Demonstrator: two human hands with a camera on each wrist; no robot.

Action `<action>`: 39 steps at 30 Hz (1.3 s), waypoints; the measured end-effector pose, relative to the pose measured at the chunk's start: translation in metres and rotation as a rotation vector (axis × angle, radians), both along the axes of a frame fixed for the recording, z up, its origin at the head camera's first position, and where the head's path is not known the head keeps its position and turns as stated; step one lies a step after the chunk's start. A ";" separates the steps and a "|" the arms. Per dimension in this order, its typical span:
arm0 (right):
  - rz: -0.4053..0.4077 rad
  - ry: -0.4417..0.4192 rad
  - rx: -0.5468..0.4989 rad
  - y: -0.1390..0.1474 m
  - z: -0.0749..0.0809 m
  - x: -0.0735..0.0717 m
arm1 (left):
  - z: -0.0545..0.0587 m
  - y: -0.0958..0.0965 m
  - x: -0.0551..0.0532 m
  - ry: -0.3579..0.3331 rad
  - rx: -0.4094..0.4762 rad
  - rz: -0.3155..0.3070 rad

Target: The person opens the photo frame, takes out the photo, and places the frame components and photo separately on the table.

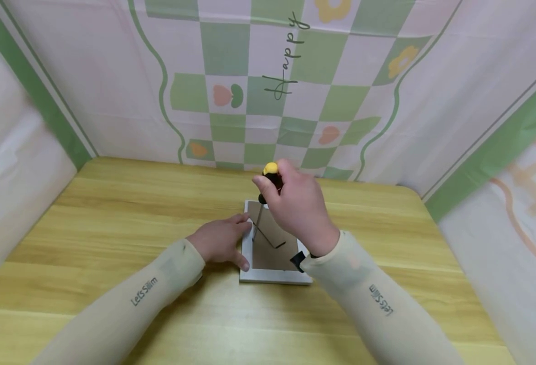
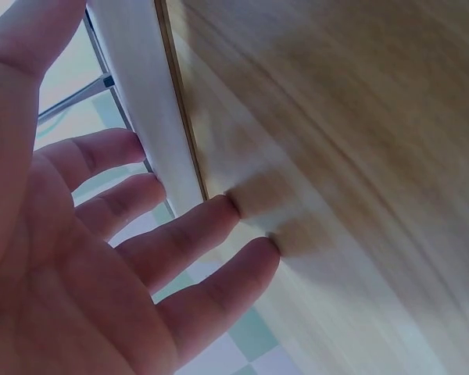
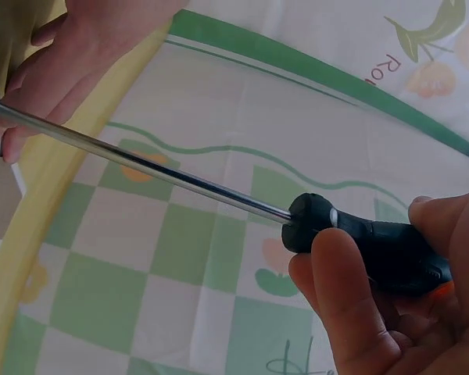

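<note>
A flat rectangular white-framed panel (image 1: 277, 277) with a brown middle (image 1: 268, 261) lies on the table. My right hand (image 1: 302, 203) grips a screwdriver (image 1: 272, 177) by its black handle with a yellow end. Its metal shaft (image 3: 156, 169) slants down, and the tip meets the panel near the inner left border. Along the left side of the panel rests my left hand (image 1: 220, 240), fingers spread and fairly straight, thumb on the white border. In the left wrist view its fingertips (image 2: 219, 209) reach the frame's edge and the table.
A thin dark bent line (image 1: 268, 240) crosses the brown surface. At the panel's right border is a small black piece (image 1: 297, 260), partly hidden by my right sleeve. The wooden table (image 1: 113, 213) ends at a green-and-white checked curtain (image 1: 227, 50), with more curtain on both sides.
</note>
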State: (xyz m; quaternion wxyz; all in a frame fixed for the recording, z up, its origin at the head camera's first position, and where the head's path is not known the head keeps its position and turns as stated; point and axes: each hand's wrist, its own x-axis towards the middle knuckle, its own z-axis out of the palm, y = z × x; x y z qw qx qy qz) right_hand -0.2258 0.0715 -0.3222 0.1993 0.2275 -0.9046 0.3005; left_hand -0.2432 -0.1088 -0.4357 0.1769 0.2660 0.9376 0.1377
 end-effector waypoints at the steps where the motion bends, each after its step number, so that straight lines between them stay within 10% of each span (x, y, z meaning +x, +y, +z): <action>1: 0.005 0.007 0.003 -0.002 0.000 0.000 | 0.000 0.000 0.000 -0.002 0.001 0.000; 21: 0.105 0.047 0.085 -0.027 0.006 -0.001 | 0.001 -0.001 0.000 -0.051 0.059 0.062; 27: 0.017 -0.100 0.057 -0.011 0.006 -0.005 | 0.001 0.001 0.001 -0.006 0.008 0.013; 32: -0.082 -0.320 -0.115 0.032 -0.002 -0.014 | -0.001 0.001 0.002 0.044 -0.013 -0.017; 39: -0.060 -0.554 -0.712 0.104 -0.049 -0.025 | 0.006 0.001 0.002 0.049 -0.007 -0.035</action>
